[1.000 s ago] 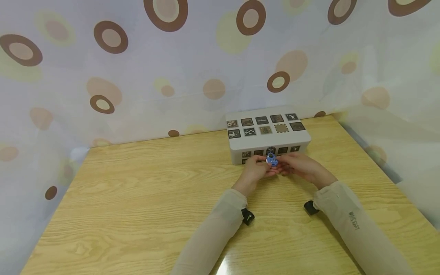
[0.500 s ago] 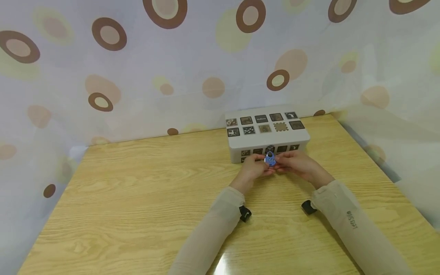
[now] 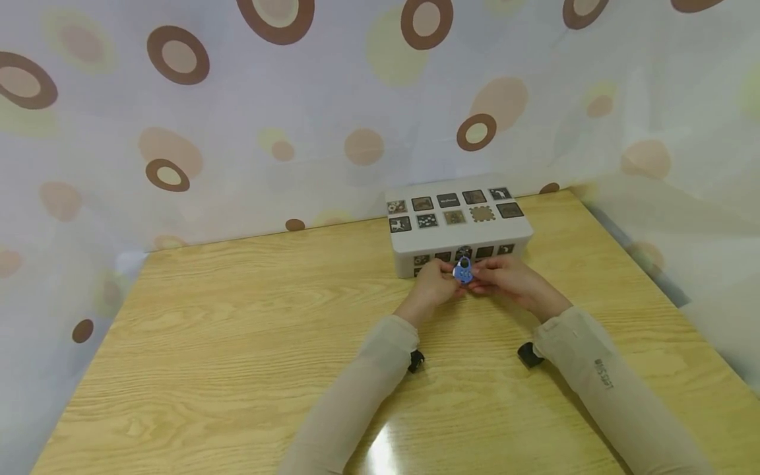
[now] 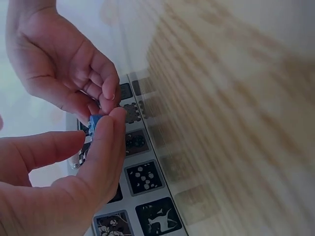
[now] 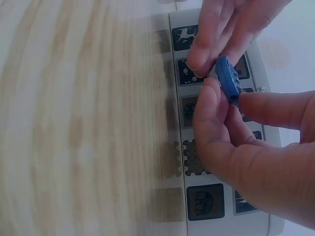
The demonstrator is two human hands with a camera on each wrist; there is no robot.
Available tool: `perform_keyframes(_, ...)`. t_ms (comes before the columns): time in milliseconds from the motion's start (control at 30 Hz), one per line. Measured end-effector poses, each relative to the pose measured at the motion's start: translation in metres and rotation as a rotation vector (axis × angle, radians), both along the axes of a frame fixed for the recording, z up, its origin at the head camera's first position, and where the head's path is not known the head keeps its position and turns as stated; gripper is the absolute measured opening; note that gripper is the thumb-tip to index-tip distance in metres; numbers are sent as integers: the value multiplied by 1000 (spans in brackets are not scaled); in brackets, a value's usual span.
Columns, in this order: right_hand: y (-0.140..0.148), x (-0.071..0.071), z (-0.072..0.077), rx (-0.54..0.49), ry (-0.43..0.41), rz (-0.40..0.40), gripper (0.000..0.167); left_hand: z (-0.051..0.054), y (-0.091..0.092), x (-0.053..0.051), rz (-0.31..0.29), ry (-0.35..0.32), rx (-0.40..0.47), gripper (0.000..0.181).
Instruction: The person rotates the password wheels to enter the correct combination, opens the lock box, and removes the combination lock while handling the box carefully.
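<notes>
A small blue combination padlock [image 3: 463, 270] hangs by its shackle at the front clasp of a white box [image 3: 463, 237] printed with dark square pictures. From the left, my left hand [image 3: 432, 287] holds the padlock's edge between thumb and fingers. On the other side my right hand [image 3: 515, 282] pinches it, its thumb against the lower end of the blue body [image 5: 228, 78] in the right wrist view. Number dials show on the padlock's face, too small to read. Fingers partly cover the padlock [image 4: 93, 123] in the left wrist view.
The box stands at the back of a wooden table [image 3: 237, 343], close to a patterned curtain [image 3: 320, 99]. A second curtain side [image 3: 683, 198] runs along the right table edge. Black wrist straps [image 3: 530, 355] show below both sleeves.
Both hands stay at the padlock with small finger shifts, and its face is turned more to the front than a second ago. The head view has shifted slightly.
</notes>
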State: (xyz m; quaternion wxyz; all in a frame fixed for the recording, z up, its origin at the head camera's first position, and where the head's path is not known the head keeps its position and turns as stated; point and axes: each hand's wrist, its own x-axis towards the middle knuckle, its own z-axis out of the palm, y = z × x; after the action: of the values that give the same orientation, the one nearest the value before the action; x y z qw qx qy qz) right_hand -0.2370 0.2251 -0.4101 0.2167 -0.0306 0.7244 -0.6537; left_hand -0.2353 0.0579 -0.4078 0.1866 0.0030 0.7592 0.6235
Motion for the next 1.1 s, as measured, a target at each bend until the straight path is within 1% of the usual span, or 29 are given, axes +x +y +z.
perform_keyframes(67, 0, 0, -1, -1, -1, -4, 40, 0, -2, 0, -32, 82, -107, 22)
perform_keyframes(167, 0, 0, -1, -3, 1, -9, 40, -1, -3, -1, -83, 234, -302, 18)
perform_keyframes(200, 0, 0, -1, -5, -1, -14, 39, -1, -3, -1, -92, 288, -374, 17)
perform_keyframes(233, 0, 0, -1, -10, -1, -15, 39, -1, -3, -1, -105, 334, -426, 15)
perform_keyframes(300, 0, 1, -2, -16, 0, -20, 39, -1, 0, -1, -115, 405, -523, 16)
perform_keyframes(367, -1, 1, -2, -23, -2, -29, 39, 0, 3, -1, -113, 450, -620, 22)
perform_keyframes(400, -1, 1, -2, -27, -6, -38, 40, 1, 5, 0, -111, 459, -665, 26)
perform_keyframes(500, -3, 2, -2, -38, -10, -52, 39, 4, 9, 2, -111, 450, -773, 38)
perform_keyframes(567, -4, 3, -2, -43, -17, -63, 39, 5, 11, 2, -117, 446, -829, 41)
perform_keyframes(700, -6, 5, -2, -41, -26, -74, 38, 6, 13, 4, -130, 468, -892, 41)
perform_keyframes(800, -7, 5, -3, -41, -28, -80, 38, 5, 14, 3, -134, 491, -909, 40)
perform_keyframes(933, -7, 4, -3, -35, -30, -89, 37, 4, 14, 1, -134, 513, -896, 38)
perform_keyframes(1100, -7, 4, -2, -34, -35, -92, 37, 3, 12, 1, -134, 536, -846, 38)
